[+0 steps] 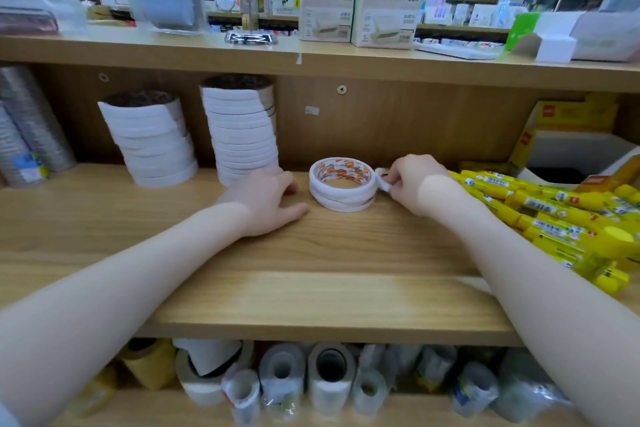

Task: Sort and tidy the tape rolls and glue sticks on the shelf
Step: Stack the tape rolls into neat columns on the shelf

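Shelf (311,253), left to right: two tall stacks of white tape rolls (239,128) at far left; left hand (266,198), fingers relaxed, resting flat. Centre: short tape stack (341,189); just right, right hand (414,182) pinches a small white roll (381,180). Right: heaped yellow glue sticks (540,215).

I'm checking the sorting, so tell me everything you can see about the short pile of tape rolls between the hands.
The short pile of tape rolls lies flat on the wooden shelf: a few white rings, slightly offset, with orange-printed inner cores. The right hand pinches a small white roll against its right side; the left hand rests apart.
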Demonstrator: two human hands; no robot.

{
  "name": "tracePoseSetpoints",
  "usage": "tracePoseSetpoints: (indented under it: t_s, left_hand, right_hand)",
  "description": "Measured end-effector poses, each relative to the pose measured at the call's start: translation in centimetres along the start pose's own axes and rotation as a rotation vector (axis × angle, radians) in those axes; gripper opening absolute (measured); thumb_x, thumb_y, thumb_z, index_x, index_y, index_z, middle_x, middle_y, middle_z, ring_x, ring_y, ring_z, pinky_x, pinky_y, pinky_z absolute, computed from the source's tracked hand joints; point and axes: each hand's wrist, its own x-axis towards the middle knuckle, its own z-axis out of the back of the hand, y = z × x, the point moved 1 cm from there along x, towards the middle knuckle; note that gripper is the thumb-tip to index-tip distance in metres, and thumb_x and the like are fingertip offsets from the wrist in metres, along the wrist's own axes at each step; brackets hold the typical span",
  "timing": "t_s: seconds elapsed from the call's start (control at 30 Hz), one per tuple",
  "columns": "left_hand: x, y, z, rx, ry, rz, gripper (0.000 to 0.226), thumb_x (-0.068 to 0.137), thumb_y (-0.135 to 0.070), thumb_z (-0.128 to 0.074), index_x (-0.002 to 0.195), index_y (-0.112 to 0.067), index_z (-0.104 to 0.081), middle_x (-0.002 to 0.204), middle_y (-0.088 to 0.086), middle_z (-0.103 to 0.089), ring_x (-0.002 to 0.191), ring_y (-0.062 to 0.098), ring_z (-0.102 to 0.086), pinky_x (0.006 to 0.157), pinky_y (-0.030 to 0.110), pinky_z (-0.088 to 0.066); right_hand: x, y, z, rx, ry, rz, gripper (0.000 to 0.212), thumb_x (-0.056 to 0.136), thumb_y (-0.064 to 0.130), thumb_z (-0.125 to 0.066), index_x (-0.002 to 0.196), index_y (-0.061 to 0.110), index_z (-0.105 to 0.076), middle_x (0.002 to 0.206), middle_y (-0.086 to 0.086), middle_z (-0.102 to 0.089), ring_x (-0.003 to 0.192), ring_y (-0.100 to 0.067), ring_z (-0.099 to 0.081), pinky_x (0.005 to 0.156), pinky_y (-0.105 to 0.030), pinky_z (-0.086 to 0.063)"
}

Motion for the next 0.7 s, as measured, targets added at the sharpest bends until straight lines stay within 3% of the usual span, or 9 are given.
tracePoseSetpoints:
  t_s: [0.07, 0.17, 0.3, 0.4, 0.47, 0.57, 0.6, 0.7]
  left_hand:
    - [0.2, -0.2, 0.1, -0.069, 0.008, 0.014, 0.05, 0.086, -0.049, -0.055, 0.126, -0.021, -0.049, 0.123, -0.001, -0.053, 0.111, 0.015, -0.05, 0.09, 0.029, -0.043]
    - [0.6, -0.6, -0.1, -0.174, -0.002, 0.011, 0.057, 0.085, -0.047, -0.058, 0.132, -0.018, -0.044, 0.128, 0.0, -0.054, 0.116, 0.015, -0.05, 0.094, 0.028, -0.041]
    - [1.3, -0.5, -1.0, -0.31, 0.01, 0.031, 0.08, 0.079, -0.052, -0.063, 0.142, -0.014, -0.032, 0.137, 0.003, -0.049, 0.123, 0.017, -0.048, 0.103, 0.033, -0.039]
    - [1.7, -0.2, -1.3, -0.406, 0.009, 0.056, 0.089, 0.076, -0.052, -0.066, 0.145, -0.013, -0.026, 0.141, 0.0, -0.045, 0.126, 0.016, -0.044, 0.106, 0.033, -0.035]
    - [2.0, -0.1, -1.5, -0.501, -0.001, 0.063, 0.09, 0.075, -0.05, -0.068, 0.145, -0.013, -0.026, 0.14, -0.002, -0.047, 0.124, 0.013, -0.046, 0.105, 0.031, -0.036]
    - [2.2, -0.1, -1.6, -0.604, -0.013, 0.038, 0.077, 0.074, -0.045, -0.07, 0.138, -0.015, -0.039, 0.132, -0.002, -0.054, 0.117, 0.009, -0.051, 0.101, 0.026, -0.04]
    - [2.2, -0.2, -1.7, -0.615, -0.017, 0.025, 0.071, 0.074, -0.044, -0.07, 0.134, -0.016, -0.044, 0.128, -0.004, -0.056, 0.114, 0.008, -0.052, 0.099, 0.025, -0.04]
    - [2.0, -0.4, -1.8, -0.609, -0.016, -0.013, 0.056, 0.078, -0.041, -0.069, 0.127, -0.021, -0.051, 0.117, -0.012, -0.058, 0.107, 0.002, -0.052, 0.092, 0.018, -0.038]
  right_hand:
    - [0.0, 0.2, 0.6, 0.084, -0.135, 0.046, 0.02, 0.091, 0.018, -0.048, 0.105, 0.014, -0.061, 0.107, -0.009, -0.062, 0.099, -0.031, -0.058, 0.078, -0.033, -0.046]
    - [-0.7, 1.0, 0.6, 0.183, -0.284, 0.298, 0.017, 0.093, 0.018, -0.051, 0.108, 0.016, -0.059, 0.107, -0.005, -0.058, 0.102, -0.026, -0.053, 0.09, -0.04, -0.042]
    - [-1.0, 1.8, -0.3, 0.265, -0.076, 0.439, 0.023, 0.096, 0.014, -0.045, 0.114, 0.018, -0.058, 0.114, -0.001, -0.057, 0.107, -0.017, -0.046, 0.087, -0.024, -0.034]
    - [-1.3, 1.2, -0.1, 0.357, -0.082, 0.469, 0.024, 0.094, 0.011, -0.047, 0.11, 0.02, -0.063, 0.111, 0.001, -0.06, 0.107, -0.015, -0.047, 0.089, -0.026, -0.036]
    - [-1.5, 0.9, -0.1, 0.435, -0.089, 0.503, 0.021, 0.092, 0.012, -0.053, 0.103, 0.024, -0.067, 0.108, 0.006, -0.058, 0.108, -0.015, -0.046, 0.094, -0.03, -0.037]
    - [-1.2, 0.5, -0.1, 0.583, -0.052, 0.478, 0.02, 0.088, 0.018, -0.061, 0.102, 0.031, -0.065, 0.128, 0.014, -0.042, 0.126, -0.007, -0.033, 0.105, -0.025, -0.029]
    - [-0.9, 0.3, -0.3, 0.619, -0.012, 0.431, 0.029, 0.085, 0.023, -0.065, 0.113, 0.031, -0.06, 0.134, 0.012, -0.038, 0.13, -0.006, -0.03, 0.105, -0.024, -0.028]
    - [-0.1, -0.1, -1.0, 0.742, 0.201, 0.253, 0.098, 0.065, 0.039, -0.08, 0.144, 0.022, -0.025, 0.143, 0.006, -0.04, 0.127, -0.006, -0.041, 0.109, -0.03, -0.035]
